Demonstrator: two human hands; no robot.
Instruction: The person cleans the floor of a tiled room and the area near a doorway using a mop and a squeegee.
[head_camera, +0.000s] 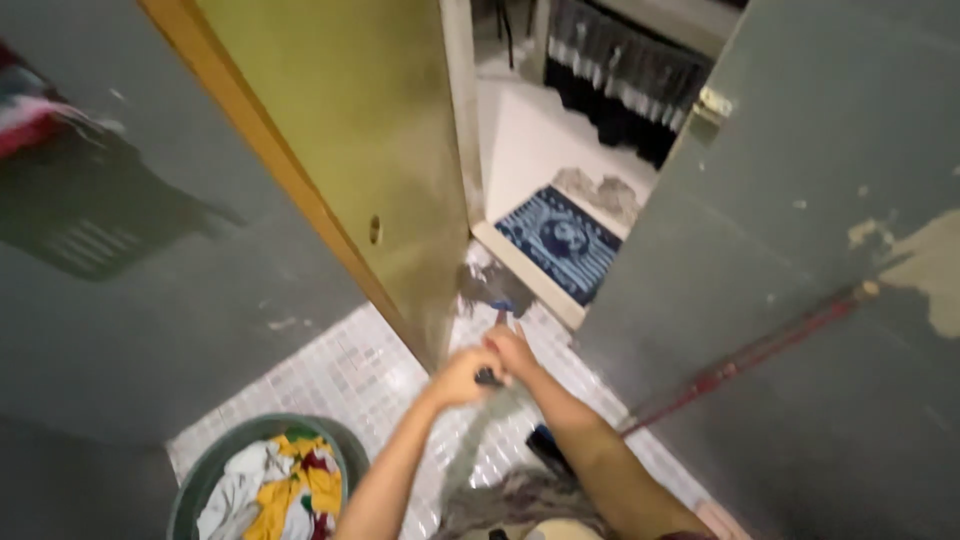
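Observation:
My left hand (462, 377) and my right hand (513, 348) are closed together around the top of a thin pole (478, 440), which is blurred and has a blue tip (503, 308). The pole runs down to a grey stringy mop head (520, 497) at the bottom edge. The right hand sits just above the left. A small dark part (487, 378) shows between the hands. A grey rag-like lump (490, 285) lies on the floor just beyond the hands, at the door threshold.
A green basin (190, 487) of mixed clothes stands at the bottom left on the white mosaic floor (340, 370). An open yellow-green door (350, 140) stands ahead. A blue patterned mat (560, 240) lies past the threshold. A red stick (760, 350) leans on the grey right wall.

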